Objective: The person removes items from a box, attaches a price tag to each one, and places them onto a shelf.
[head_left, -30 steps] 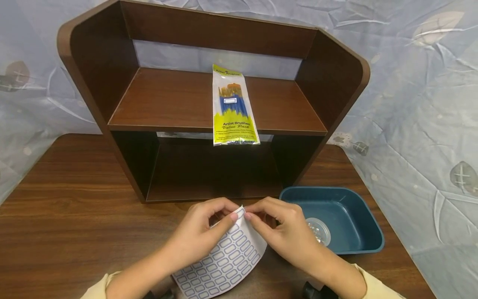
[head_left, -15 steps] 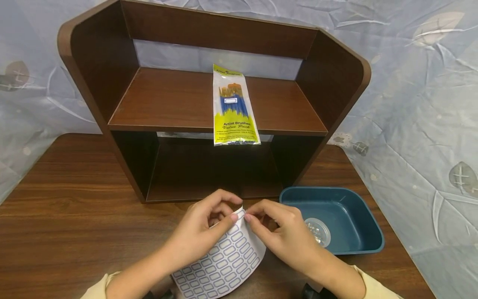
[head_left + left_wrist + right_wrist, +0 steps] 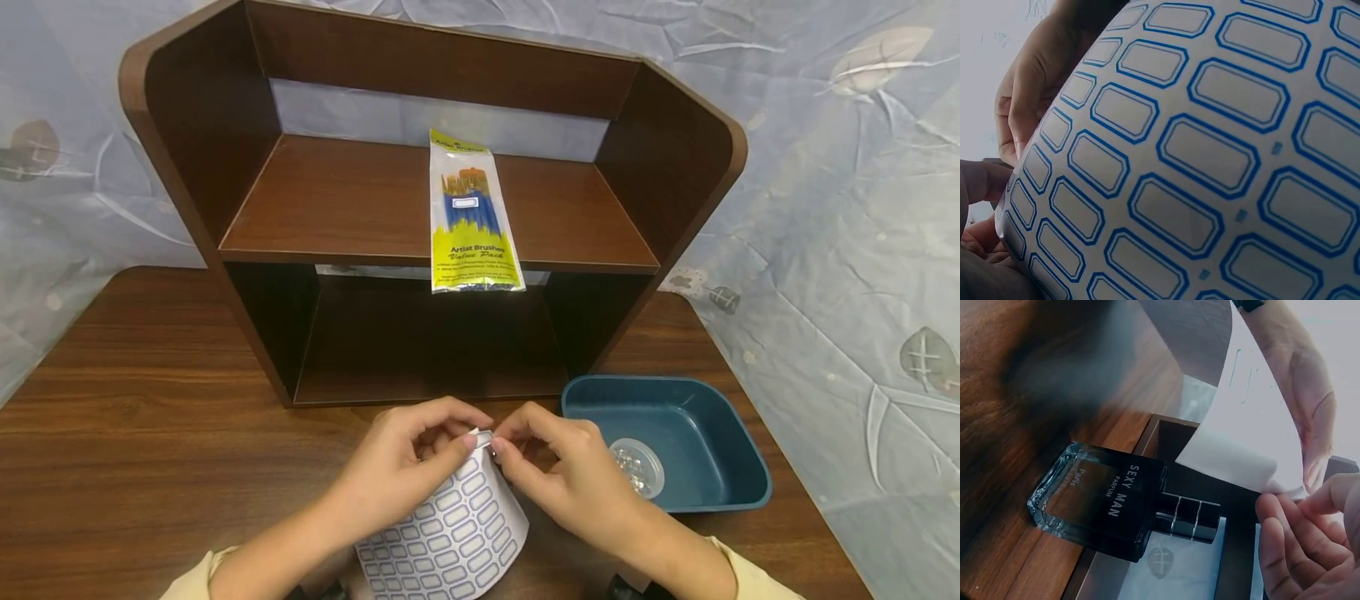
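Note:
A sheet of blue-bordered label stickers point(image 3: 450, 533) bends between both hands, above the table. My left hand point(image 3: 405, 467) pinches its top corner between thumb and index finger. The thumb and index finger of my right hand point(image 3: 573, 471) pinch the end of the topmost label point(image 3: 483, 438), which looks partly raised from the sheet. The printed face fills the left wrist view, with part of the right hand point(image 3: 1029, 94) behind it. The white back of the sheet point(image 3: 1241, 419) shows in the right wrist view, above the right fingers point(image 3: 1297, 544).
A brown wooden shelf point(image 3: 442, 264) stands behind the hands, with an artist brush pack point(image 3: 476, 225) bearing one label on its upper board. On the right is a blue tray point(image 3: 720, 442) holding a small clear round container point(image 3: 637, 467). A dark perfume bottle point(image 3: 1104, 500) shows in the right wrist view.
The sheet's top corner has dipped and curled, and its top label now lies more level. The left index finger lifted, then came back down. The right hand has barely shifted.

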Demonstrator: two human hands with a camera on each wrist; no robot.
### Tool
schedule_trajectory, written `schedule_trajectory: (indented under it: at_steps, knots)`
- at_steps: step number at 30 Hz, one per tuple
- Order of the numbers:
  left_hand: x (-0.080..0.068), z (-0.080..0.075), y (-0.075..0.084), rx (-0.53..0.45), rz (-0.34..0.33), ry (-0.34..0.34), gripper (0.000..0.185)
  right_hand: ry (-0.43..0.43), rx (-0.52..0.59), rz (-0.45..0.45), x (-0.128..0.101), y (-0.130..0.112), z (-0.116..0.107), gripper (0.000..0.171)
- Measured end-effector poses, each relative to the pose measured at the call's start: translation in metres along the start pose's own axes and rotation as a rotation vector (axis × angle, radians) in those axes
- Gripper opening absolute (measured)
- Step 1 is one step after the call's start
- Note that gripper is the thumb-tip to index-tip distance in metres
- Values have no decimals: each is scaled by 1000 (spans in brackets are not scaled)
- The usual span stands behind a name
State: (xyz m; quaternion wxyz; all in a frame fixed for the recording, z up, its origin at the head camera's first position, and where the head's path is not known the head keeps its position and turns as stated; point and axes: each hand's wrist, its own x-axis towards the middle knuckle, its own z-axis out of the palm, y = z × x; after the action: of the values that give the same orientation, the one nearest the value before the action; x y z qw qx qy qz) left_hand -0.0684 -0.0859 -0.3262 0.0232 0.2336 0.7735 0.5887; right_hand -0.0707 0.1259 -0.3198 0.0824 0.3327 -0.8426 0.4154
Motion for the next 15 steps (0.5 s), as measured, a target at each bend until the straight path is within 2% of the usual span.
schedule_trajectory:
  at_steps: [7, 10, 15]
  knots:
    - [0, -1, -3, 4, 25, 39, 5, -20, 33, 19, -1, -1, -1, 4]
    - [0, -2, -3, 11, 12, 61, 9, -35, 64, 36, -1, -2, -1, 4]
    - [0, -3, -3, 0, -12, 56, 12, -59, 120, 18, -3, -1, 0, 7]
